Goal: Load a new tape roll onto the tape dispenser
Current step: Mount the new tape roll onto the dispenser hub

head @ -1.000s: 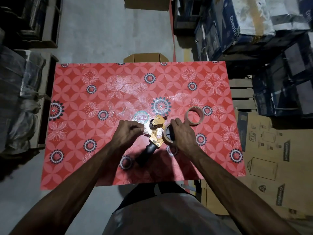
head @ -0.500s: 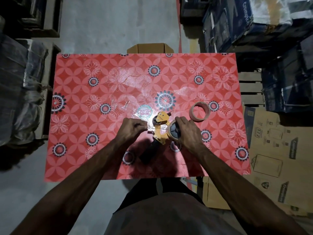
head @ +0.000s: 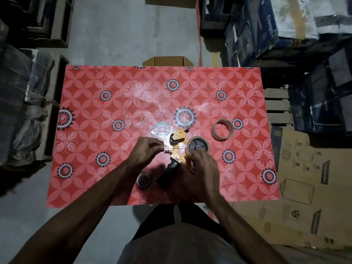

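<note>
An orange tape dispenser with a black handle lies on the red patterned table. A brown tape roll sits on its black hub at the right side. My left hand pinches the clear tape end, stretched from the roll across the dispenser's frame. My right hand is just below the roll, blurred, fingers near the dispenser body; I cannot tell whether it grips anything. An empty cardboard tape core lies to the upper right.
A round printed label and scraps of clear tape lie above the dispenser. An open carton stands beyond the table's far edge. Flattened cartons cover the floor at right; stacked boxes fill the upper right.
My right hand has slid off the top of the tape roll and down below it, uncovering the roll on the hub. My left hand keeps its pinch on the tape end.
</note>
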Action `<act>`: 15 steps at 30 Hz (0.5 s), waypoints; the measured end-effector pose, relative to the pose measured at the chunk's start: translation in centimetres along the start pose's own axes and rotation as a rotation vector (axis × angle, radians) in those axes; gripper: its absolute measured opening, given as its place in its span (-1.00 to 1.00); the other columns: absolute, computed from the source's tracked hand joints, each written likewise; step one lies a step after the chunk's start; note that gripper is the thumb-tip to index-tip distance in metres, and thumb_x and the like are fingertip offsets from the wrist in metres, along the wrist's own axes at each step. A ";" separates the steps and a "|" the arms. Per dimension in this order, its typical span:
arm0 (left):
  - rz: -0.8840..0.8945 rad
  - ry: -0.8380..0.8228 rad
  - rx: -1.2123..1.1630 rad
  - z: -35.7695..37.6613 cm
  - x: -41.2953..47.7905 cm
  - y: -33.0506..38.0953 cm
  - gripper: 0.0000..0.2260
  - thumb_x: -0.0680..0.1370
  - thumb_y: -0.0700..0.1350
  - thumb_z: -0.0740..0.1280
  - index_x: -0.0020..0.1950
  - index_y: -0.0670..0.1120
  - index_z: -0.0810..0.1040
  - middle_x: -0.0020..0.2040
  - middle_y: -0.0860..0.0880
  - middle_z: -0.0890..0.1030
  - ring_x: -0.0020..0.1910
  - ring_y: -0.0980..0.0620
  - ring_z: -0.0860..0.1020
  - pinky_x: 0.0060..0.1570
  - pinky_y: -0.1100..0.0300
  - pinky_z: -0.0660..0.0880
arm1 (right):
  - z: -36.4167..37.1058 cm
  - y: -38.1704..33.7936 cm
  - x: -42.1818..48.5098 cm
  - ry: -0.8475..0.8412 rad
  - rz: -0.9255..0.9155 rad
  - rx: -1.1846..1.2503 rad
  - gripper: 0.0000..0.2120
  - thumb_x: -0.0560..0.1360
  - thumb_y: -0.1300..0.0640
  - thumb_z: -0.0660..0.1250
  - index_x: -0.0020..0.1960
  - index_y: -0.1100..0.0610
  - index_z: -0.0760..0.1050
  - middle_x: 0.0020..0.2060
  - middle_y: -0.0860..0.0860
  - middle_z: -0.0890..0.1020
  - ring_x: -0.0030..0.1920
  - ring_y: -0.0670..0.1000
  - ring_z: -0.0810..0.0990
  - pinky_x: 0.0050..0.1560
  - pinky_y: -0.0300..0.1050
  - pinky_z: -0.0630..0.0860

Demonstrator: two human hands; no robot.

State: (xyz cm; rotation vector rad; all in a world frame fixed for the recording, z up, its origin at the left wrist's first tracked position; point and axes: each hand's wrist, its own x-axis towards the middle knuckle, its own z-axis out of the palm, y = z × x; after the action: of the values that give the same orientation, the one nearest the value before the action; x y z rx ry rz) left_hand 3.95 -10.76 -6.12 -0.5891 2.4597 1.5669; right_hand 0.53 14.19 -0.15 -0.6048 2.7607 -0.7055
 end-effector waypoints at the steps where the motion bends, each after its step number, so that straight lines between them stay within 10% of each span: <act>1: -0.012 -0.004 -0.001 0.0 0.0 -0.1 -0.96 0.53 -0.15 0.54 -0.05 -0.08 0.79 -0.10 -0.01 0.79 -0.06 -0.07 0.74 -0.05 -0.12 0.64 | 0.6 -0.9 -1.5 0.005 0.051 0.063 -0.50 0.41 -0.14 0.50 0.27 0.01 0.51 0.12 -0.05 0.61 0.07 0.05 0.58 -0.01 -0.05 0.51; 8: 0.000 -0.016 0.053 -0.5 0.7 0.2 -0.90 0.56 -0.07 0.48 -0.08 -0.05 0.77 -0.18 -0.01 0.77 -0.15 -0.07 0.73 -0.13 -0.09 0.63 | 5.8 -3.7 -2.0 -0.084 0.157 -0.075 -0.21 0.40 -0.37 0.40 0.49 0.02 0.39 0.46 0.06 0.44 0.28 0.18 0.52 0.07 0.11 0.55; 15: 0.029 -0.027 0.080 -1.0 1.5 1.5 -0.86 0.57 -0.03 0.44 -0.07 -0.04 0.77 -0.20 0.00 0.76 -0.18 -0.02 0.73 -0.14 -0.04 0.62 | 7.0 -4.6 1.6 -0.123 0.236 -0.176 -0.33 0.21 -0.15 0.52 0.24 0.12 0.50 0.04 0.04 0.62 0.05 0.18 0.58 -0.15 0.03 0.57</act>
State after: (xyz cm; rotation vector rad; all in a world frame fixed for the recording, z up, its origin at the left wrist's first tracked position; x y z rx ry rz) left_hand 2.07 -11.45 -4.96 -0.5179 2.5083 1.4688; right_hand 2.84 6.94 -4.01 -0.3326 2.7348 -0.3642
